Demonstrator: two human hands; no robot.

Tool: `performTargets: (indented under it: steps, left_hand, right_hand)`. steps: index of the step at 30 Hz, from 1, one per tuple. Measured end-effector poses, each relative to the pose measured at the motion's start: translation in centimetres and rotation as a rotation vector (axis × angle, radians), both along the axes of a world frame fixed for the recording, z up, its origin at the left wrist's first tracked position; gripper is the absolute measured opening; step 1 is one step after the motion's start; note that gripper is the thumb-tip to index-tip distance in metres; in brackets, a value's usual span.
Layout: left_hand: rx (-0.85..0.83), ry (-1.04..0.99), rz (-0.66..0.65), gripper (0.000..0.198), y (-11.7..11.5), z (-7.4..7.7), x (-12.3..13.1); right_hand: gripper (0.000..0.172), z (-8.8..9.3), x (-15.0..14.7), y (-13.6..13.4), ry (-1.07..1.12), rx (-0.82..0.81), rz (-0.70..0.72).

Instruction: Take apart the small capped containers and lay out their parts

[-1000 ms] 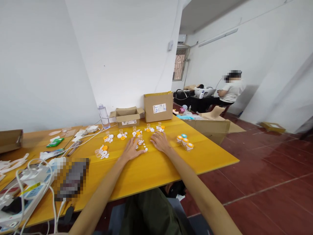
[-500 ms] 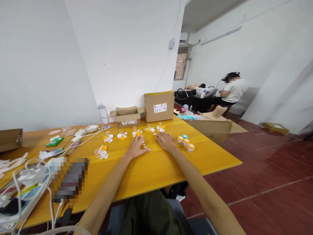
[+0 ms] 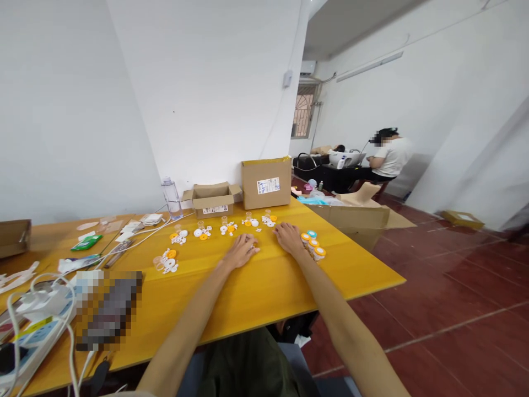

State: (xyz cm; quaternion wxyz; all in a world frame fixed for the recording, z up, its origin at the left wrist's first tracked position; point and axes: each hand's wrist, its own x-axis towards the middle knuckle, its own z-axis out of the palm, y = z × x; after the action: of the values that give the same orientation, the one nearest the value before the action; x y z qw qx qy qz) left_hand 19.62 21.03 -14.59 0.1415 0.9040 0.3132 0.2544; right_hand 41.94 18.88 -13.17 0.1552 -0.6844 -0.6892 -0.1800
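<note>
My left hand (image 3: 242, 251) rests low over the middle of the table, its fingers curled inward around small white pieces that show only partly between them. Slightly to the right, my right hand (image 3: 288, 238) lies palm down on the tabletop, fingers a little apart and no object visible in it. Beside it stand several small clear jars with orange lids (image 3: 319, 252) and one with a teal lid (image 3: 312, 234). Beyond my hands, clusters of white and orange wheel-like plastic parts (image 3: 203, 234) lie in an arc, each near a clear cup (image 3: 157, 262).
An open cardboard box (image 3: 212, 208) and a taller closed carton (image 3: 266, 184) stand against the wall, by a clear bottle (image 3: 172, 198). A power strip (image 3: 39, 350) with cables, a blurred dark item and a green packet (image 3: 86, 242) occupy the left. A seated person (image 3: 390, 154) is at back right.
My left hand has drawn its thumb and fingers together around small pieces and shifted slightly right. My right hand has moved a little right, closer to the lidded jars. The view has shifted slightly.
</note>
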Motion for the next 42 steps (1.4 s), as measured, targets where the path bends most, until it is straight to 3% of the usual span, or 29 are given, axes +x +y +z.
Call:
performTargets:
  steps: [9,21,28,33,37,40,42]
  left_hand:
    - [0.015,-0.018,-0.057,0.021,0.6,-0.3,4.9]
    - [-0.005,-0.077,0.069,0.014,1.2,-0.9,8.7]
    - [-0.024,-0.183,0.021,0.023,0.7,-0.5,8.0]
    - [-0.023,-0.271,-0.009,0.025,0.3,-0.3,7.1]
    - [-0.035,-0.295,-0.006,0.028,-0.6,-0.1,5.9]
    - [-0.049,-0.264,0.027,0.028,-1.5,0.2,4.6]
    - [-0.031,-0.230,0.058,0.028,-2.1,0.1,3.8]
  right_hand:
    - [0.029,-1.4,0.6,0.3,0.046,0.339,0.094]
    - [0.027,-0.6,0.7,-1.6,-0.027,0.516,0.072]
    - [0.018,-1.0,3.3,-3.5,-0.066,0.486,-0.114]
    - [0.019,-1.4,4.2,-4.5,-0.086,0.416,-0.082]
    - [0.021,-0.3,4.0,-6.0,-0.055,0.500,-0.031]
    - [0.024,-0.3,4.3,-7.9,0.049,0.570,-0.134]
    - [0.029,-1.2,5.0,-9.1,0.132,0.567,-0.236]
